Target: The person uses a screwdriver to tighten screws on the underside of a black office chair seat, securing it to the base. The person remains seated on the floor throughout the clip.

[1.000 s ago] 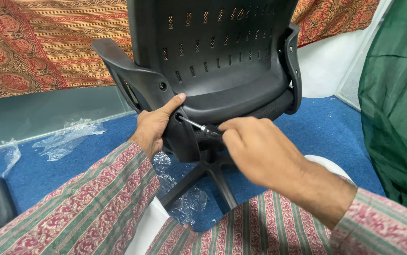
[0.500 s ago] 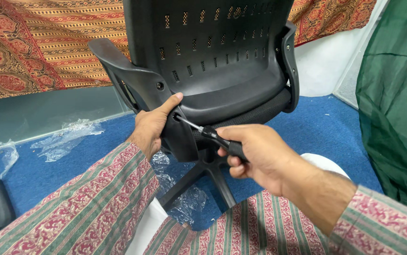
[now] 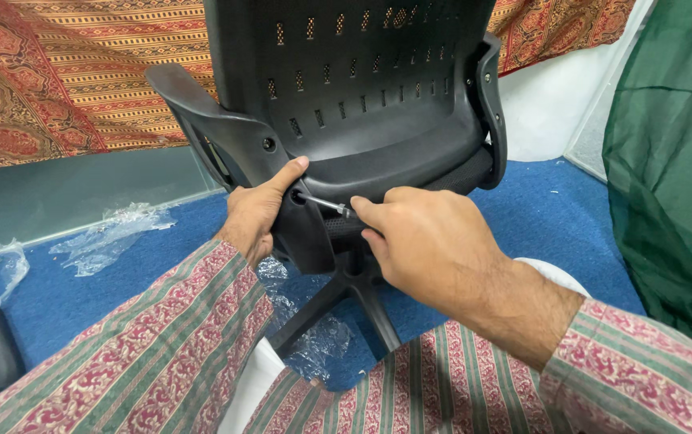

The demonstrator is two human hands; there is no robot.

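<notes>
A black office chair (image 3: 362,104) stands on the blue carpet (image 3: 555,217) with its back to the camera, and both hands work at the joint where the armrest (image 3: 209,120) meets the seat. The left hand (image 3: 257,213) grips the armrest bracket — fingers wrapped around it, thumb pressed up against the seat edge. The right hand (image 3: 434,241) holds a thin metal tool (image 3: 326,205), fingers pinched together around its near end, its tip set into a hole in the bracket. Crumpled clear plastic wrap (image 3: 109,237) lies on the carpet to the left, a green cloth (image 3: 671,161) hangs at the right.
</notes>
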